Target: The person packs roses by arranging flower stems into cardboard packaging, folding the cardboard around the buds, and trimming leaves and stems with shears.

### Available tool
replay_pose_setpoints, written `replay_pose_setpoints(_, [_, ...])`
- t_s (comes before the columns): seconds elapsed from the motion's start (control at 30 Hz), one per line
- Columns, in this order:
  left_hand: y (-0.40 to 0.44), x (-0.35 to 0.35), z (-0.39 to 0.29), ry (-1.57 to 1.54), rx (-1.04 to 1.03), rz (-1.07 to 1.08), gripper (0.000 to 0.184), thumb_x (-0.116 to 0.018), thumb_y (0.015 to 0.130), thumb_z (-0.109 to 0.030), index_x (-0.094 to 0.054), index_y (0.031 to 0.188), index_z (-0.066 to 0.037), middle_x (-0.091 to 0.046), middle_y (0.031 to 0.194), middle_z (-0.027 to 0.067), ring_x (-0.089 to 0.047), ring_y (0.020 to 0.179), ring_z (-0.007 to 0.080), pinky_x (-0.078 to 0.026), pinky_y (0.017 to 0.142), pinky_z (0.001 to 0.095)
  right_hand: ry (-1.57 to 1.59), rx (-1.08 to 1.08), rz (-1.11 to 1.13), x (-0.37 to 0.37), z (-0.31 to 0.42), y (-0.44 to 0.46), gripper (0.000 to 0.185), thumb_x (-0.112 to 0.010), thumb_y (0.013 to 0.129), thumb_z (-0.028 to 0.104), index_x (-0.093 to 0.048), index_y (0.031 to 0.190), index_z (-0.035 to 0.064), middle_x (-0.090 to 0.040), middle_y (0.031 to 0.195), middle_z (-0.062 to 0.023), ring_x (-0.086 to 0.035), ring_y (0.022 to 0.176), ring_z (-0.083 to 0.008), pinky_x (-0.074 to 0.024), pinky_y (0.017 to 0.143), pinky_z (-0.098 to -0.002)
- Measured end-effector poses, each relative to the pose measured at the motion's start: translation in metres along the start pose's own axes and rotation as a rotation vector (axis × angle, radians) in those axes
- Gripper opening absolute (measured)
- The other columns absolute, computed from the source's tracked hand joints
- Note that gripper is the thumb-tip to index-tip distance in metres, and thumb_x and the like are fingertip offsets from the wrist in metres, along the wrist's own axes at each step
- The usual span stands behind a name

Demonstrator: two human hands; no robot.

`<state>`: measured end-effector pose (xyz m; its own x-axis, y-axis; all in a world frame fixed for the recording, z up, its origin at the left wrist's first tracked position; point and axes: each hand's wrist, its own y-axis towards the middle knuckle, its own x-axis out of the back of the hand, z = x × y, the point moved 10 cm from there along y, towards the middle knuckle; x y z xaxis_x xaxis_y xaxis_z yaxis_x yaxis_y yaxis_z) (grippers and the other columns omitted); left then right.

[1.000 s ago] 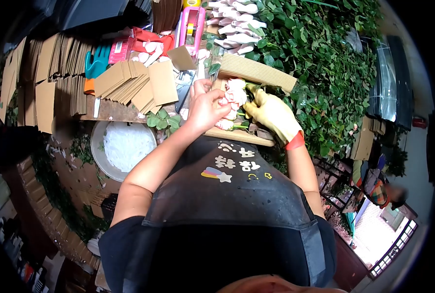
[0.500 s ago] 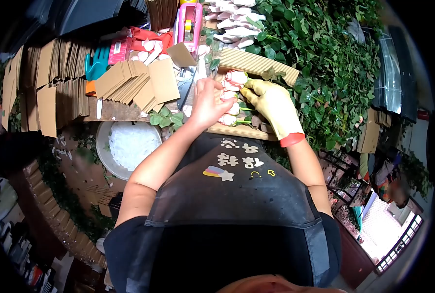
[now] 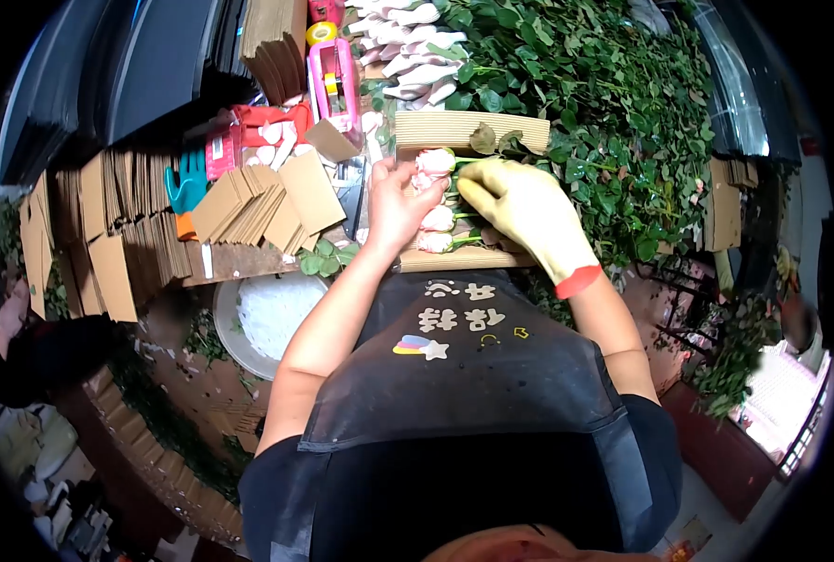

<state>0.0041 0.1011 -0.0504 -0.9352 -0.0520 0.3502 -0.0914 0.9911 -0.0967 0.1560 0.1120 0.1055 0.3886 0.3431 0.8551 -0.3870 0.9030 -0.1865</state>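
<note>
A column of pale pink roses (image 3: pixel 437 219) lies on corrugated cardboard, with heads to the left and green stems to the right. My bare left hand (image 3: pixel 396 208) is at the upper roses, thumb and fingers closed around a pink rose (image 3: pixel 432 163). My right hand (image 3: pixel 528 212), in a yellow glove with a red cuff, is just right of the rose heads over the stems. Its fingertips are drawn together, and what they hold, if anything, is hidden. Corrugated cardboard strips (image 3: pixel 473 131) edge the roses at the far and near sides.
Leafy stems (image 3: pixel 586 112) are heaped at the right. Left of my hands are cardboard pieces (image 3: pixel 248 206), a pink tape dispenser (image 3: pixel 335 84) and a teal glove (image 3: pixel 188 183). White-wrapped bundles (image 3: pixel 422 56) lie at the back. A tub (image 3: pixel 272 323) with white pieces stands below the table edge.
The view has shifted, moving the table's contents slightly left. My right hand has lifted a little and its fingers are more curled. My left hand stays at the upper roses.
</note>
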Motion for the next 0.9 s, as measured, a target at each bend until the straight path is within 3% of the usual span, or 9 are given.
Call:
replay_pose_setpoints(0.13, [-0.003, 0.0, -0.002, -0.04, -0.016, 0.001, 0.047, -0.089, 0.077, -0.033, -0.074, 0.105, 0.002, -0.058, 0.123, 0.0221, -0.059, 0.117, 0.0338, -0.047, 0.102, 0.0391, -0.037, -0.022, -0.118, -0.008, -0.009, 0.009, 0.033, -0.059, 0.1, 0.035, -0.072, 0.112, 0.0067, -0.073, 0.1, -0.0155, -0.07, 0.094, -0.032, -0.0537, 0.084, -0.0425])
replay_pose_setpoints(0.23, [-0.006, 0.002, -0.009, -0.077, -0.038, -0.003, 0.039, -0.089, 0.079, -0.026, -0.075, 0.104, 0.0, -0.059, 0.116, 0.0189, -0.059, 0.113, 0.0322, -0.047, 0.1, 0.0391, -0.212, 0.074, -0.255, -0.018, -0.011, 0.018, 0.027, -0.06, 0.097, 0.034, -0.072, 0.092, 0.01, -0.072, 0.082, -0.0128, -0.071, 0.075, -0.0314, -0.0551, 0.07, -0.0434])
replay_pose_setpoints(0.3, [-0.006, 0.004, -0.019, -0.043, -0.116, -0.028, 0.033, -0.089, 0.079, -0.023, -0.077, 0.103, -0.003, -0.062, 0.107, 0.0129, -0.058, 0.103, 0.0248, -0.048, 0.093, 0.0359, -0.361, 0.109, -0.338, -0.02, -0.003, 0.022, 0.025, -0.065, 0.091, 0.032, -0.07, 0.078, 0.0104, -0.07, 0.07, -0.0125, -0.07, 0.06, -0.0307, -0.0554, 0.056, -0.0425])
replay_pose_setpoints(0.4, [-0.007, 0.006, -0.022, -0.019, -0.098, 0.011, 0.031, -0.088, 0.08, -0.023, -0.078, 0.101, -0.003, -0.064, 0.105, 0.012, -0.06, 0.101, 0.0239, -0.049, 0.092, 0.0357, -0.379, 0.228, -0.316, -0.041, -0.004, 0.032, 0.022, -0.067, 0.087, 0.03, -0.071, 0.078, 0.0103, -0.07, 0.07, -0.0126, -0.069, 0.057, -0.0294, -0.0547, 0.052, -0.0413])
replay_pose_setpoints(0.43, [-0.006, 0.004, -0.019, -0.032, -0.077, 0.023, 0.031, -0.088, 0.08, -0.024, -0.078, 0.101, -0.003, -0.062, 0.108, 0.0138, -0.061, 0.103, 0.0262, -0.049, 0.093, 0.037, -0.389, 0.205, -0.22, -0.046, -0.01, 0.034, 0.022, -0.064, 0.092, 0.029, -0.072, 0.085, 0.0098, -0.071, 0.074, -0.0131, -0.071, 0.065, -0.0316, -0.0566, 0.06, -0.0433])
replay_pose_setpoints(0.53, [-0.004, 0.003, -0.015, -0.058, -0.039, 0.023, 0.031, -0.087, 0.081, -0.025, -0.077, 0.1, -0.003, -0.061, 0.112, 0.0159, -0.062, 0.105, 0.0287, -0.051, 0.093, 0.0385, -0.162, 0.368, -0.388, -0.018, -0.002, 0.011, 0.025, -0.06, 0.097, 0.03, -0.073, 0.098, 0.0089, -0.072, 0.081, -0.0143, -0.072, 0.076, -0.0336, -0.0567, 0.072, -0.0447])
replay_pose_setpoints(0.57, [-0.003, 0.002, -0.013, -0.063, -0.035, 0.025, 0.031, -0.087, 0.081, -0.025, -0.077, 0.1, -0.003, -0.061, 0.112, 0.0158, -0.062, 0.105, 0.0289, -0.051, 0.093, 0.0385, -0.102, 0.145, -0.238, -0.025, -0.017, 0.016, 0.027, -0.058, 0.1, 0.03, -0.071, 0.108, 0.0087, -0.073, 0.088, -0.0145, -0.071, 0.086, -0.0344, -0.055, 0.08, -0.0457])
replay_pose_setpoints(0.77, [-0.005, -0.001, -0.008, -0.034, -0.024, 0.026, 0.039, -0.085, 0.082, -0.03, -0.074, 0.106, -0.001, -0.057, 0.118, 0.0191, -0.059, 0.111, 0.0334, -0.048, 0.099, 0.0402, -0.144, 0.162, -0.166, -0.041, -0.026, 0.022, 0.028, -0.057, 0.099, 0.025, -0.071, 0.118, 0.0104, -0.073, 0.095, -0.0152, -0.07, 0.086, -0.0342, -0.0547, 0.081, -0.0468])
replay_pose_setpoints(0.9, [-0.006, 0.03, -0.011, -0.066, -0.102, 0.048, 0.039, -0.081, 0.086, -0.026, -0.07, 0.115, -0.003, -0.062, 0.12, 0.0163, -0.061, 0.113, 0.0309, -0.048, 0.098, 0.0408, 0.051, 0.047, -0.197, 0.007, -0.007, -0.005, 0.033, -0.058, 0.1, 0.025, -0.07, 0.125, 0.008, -0.073, 0.099, -0.0159, -0.067, 0.098, -0.0343, -0.051, 0.093, -0.0446])
